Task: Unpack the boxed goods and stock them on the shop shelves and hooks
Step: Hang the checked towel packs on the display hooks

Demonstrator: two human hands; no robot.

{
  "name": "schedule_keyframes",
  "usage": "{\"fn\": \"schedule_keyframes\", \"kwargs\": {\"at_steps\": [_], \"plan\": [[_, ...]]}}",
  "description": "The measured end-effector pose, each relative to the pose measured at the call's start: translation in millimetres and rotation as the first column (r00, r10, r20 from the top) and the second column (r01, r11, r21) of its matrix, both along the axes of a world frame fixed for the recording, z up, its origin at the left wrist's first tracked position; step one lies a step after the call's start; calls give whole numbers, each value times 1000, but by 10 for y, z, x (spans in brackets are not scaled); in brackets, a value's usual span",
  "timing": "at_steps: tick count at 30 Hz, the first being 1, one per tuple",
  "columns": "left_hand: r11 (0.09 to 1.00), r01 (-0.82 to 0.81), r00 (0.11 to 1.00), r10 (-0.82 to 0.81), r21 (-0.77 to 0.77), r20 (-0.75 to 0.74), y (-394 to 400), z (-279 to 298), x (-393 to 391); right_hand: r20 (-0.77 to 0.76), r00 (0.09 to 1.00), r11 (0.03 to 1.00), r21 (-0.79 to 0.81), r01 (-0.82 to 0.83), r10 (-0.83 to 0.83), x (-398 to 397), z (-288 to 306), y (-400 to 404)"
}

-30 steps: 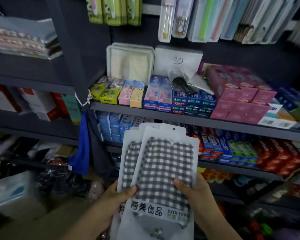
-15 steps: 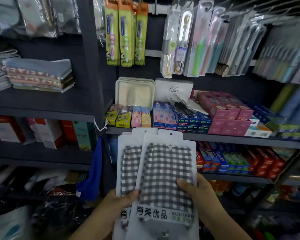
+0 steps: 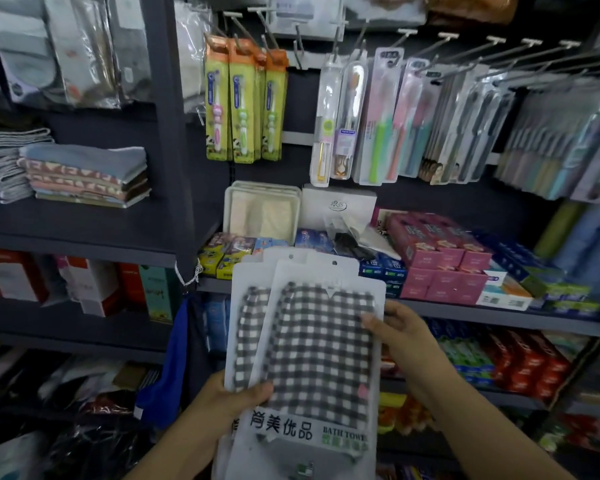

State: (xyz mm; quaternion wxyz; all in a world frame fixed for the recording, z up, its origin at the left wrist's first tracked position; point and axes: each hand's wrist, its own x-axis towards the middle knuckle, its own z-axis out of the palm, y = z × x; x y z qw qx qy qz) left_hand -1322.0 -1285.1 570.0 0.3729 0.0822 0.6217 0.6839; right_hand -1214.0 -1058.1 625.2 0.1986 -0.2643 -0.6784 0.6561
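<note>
Two bath towel packs (image 3: 312,348) stood upright and fanned in front of the person, long axis vertical, their punched hang holes (image 3: 334,263) at the top edge, level with the front edge of the toothpaste shelf (image 3: 499,315). The left hand (image 3: 232,398) gripped the packs low on their left edge, thumb curled over the checked front; the right hand (image 3: 400,336) pinched the front pack higher up on its right edge, thumb on the face and fingers behind. Both hands therefore held the goods — neither was free. The display hooks (image 3: 440,41) stood above and beyond the packs, most of them carrying toothbrush packs (image 3: 246,102); a folded towel stack (image 3: 87,176) lay on the shelf to the upper left. Judging by the holes, the packs were meant for a hook, so the coming move would be a lift straight up — the right hand, higher on the front pack, seemed the likelier to lead.
</note>
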Motion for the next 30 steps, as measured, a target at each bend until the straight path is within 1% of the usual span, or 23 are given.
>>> {"fn": "schedule_keyframes", "kwargs": {"at_steps": [3, 6, 10, 12, 15, 16, 18, 20, 23, 26, 28, 30], "plan": [[1000, -10, 1000, 10, 21, -15, 274, 75, 58, 19, 998, 991, 119, -62, 61, -74, 330, 421], [997, -17, 999, 19, 74, -32, 564, 178, 124, 43, 996, 964, 251, -86, 78, -153, 671, 779], [993, -48, 994, 58, 110, -87, 841, 285, 160, 25, 994, 937, 334, -106, 104, -307, 973, 1125], [985, -103, 988, 117, 137, -99, 934, 403, 163, 1, 992, 945, 301, -124, 130, -392, 1064, 1200], [974, -145, 979, 166, 172, -116, 1022, 599, 116, -92, 988, 982, 154, -109, 124, -462, 1103, 1250], [969, -164, 975, 188, 186, -118, 1023, 656, 84, -95, 988, 986, 126, -106, 118, -466, 1079, 1243], [955, -198, 966, 228, 221, -119, 993, 777, 15, -63, 985, 983, 105, -153, 160, -441, 978, 1177], [948, -200, 957, 244, 249, -158, 932, 877, -55, -30, 979, 977, 80, -199, 202, -409, 865, 1024], [940, -184, 947, 248, 289, -203, 812, 1032, -144, -25, 972, 971, 58, -232, 234, -379, 747, 749], [939, -167, 938, 245, 302, -244, 741, 1146, -231, -89, 960, 963, 71, -258, 264, -376, 736, 543], [946, -164, 940, 235, 279, -245, 688, 1209, -231, -160, 960, 973, 60, -222, 229, -359, 767, 454], [944, -155, 946, 227, 291, -232, 660, 1245, -247, -203, 962, 983, 46, -176, 181, -325, 810, 418]]}}
